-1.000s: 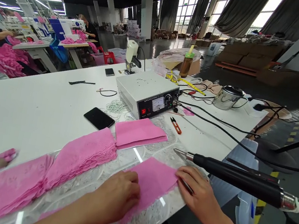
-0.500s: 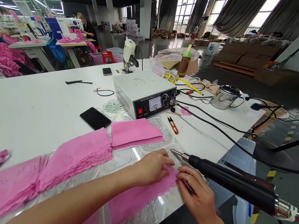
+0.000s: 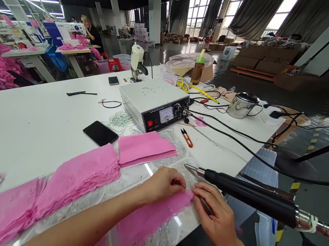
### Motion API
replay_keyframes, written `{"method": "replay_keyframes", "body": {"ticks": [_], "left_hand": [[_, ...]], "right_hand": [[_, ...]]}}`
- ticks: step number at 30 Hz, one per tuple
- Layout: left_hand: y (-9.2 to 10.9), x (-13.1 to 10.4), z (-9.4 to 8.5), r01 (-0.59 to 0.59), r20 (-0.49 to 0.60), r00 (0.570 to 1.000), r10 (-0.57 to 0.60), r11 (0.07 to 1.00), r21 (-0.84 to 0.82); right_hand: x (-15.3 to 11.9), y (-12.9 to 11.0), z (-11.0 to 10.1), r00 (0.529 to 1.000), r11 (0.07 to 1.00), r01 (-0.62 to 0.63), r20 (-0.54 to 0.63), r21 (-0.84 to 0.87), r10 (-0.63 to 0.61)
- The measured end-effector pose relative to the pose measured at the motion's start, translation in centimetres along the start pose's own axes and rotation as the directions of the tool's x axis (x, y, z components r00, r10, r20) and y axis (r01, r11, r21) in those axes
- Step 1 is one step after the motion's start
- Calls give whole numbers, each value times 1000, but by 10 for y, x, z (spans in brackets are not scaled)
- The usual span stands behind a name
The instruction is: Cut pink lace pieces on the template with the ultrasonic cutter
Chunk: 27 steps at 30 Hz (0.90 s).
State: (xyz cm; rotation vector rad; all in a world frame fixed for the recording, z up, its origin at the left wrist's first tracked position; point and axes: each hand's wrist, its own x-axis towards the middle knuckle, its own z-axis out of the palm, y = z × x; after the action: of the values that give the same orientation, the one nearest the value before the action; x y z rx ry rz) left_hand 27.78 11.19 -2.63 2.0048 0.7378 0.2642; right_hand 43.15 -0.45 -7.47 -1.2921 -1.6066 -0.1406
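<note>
A thin pink fabric piece with a wavy edge lies on the patterned clear sheet in front of me. My left hand pinches its upper edge, fingers curled together. At the fabric's right corner, the fingertips of my right hand rest on or beside the cloth. A dark slim tool shows under those fingers, mostly hidden, its kind unclear. Just above both hands extends a black handpiece with a pointed metal tip; neither hand touches it. Stacked pink lace-edged pieces and a folded pink stack lie to the left.
Behind stands a control box with a meter and cables. Orange thread snips, a phone, a glass pot and a drink bottle are on the table. Plastic bins stand beyond its right edge.
My left hand's fingers have drawn in from reaching forward to a pinch at the fabric's upper edge. My right hand has stayed nearly in place. The whole view has shifted slightly.
</note>
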Motion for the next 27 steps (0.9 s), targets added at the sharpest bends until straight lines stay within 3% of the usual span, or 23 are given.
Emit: {"method": "replay_keyframes", "body": {"ticks": [9,14,17,21,24,27], "left_hand": [[-8,-6,1,-65,-78,995,54,988,-141],[-3,-27,-17,3,-51,999,-20,953,-304],[-3,-60,-39,55,-35,997,-75,914,-403],[-13,-121,-67,90,-106,982,-156,882,-462],[-22,-165,-76,96,-187,959,-211,869,-486],[-28,-200,-76,88,-261,933,-246,862,-499]], "right_hand": [[-1,-3,-3,990,993,-107,89,-41,110],[-5,0,-2,986,995,-67,149,-70,76],[-9,4,-5,984,995,9,179,-98,9],[-1,-5,-11,976,985,118,199,-123,-92],[11,-35,0,954,984,177,243,8,-173],[15,-78,28,903,949,264,303,171,-305]]}}
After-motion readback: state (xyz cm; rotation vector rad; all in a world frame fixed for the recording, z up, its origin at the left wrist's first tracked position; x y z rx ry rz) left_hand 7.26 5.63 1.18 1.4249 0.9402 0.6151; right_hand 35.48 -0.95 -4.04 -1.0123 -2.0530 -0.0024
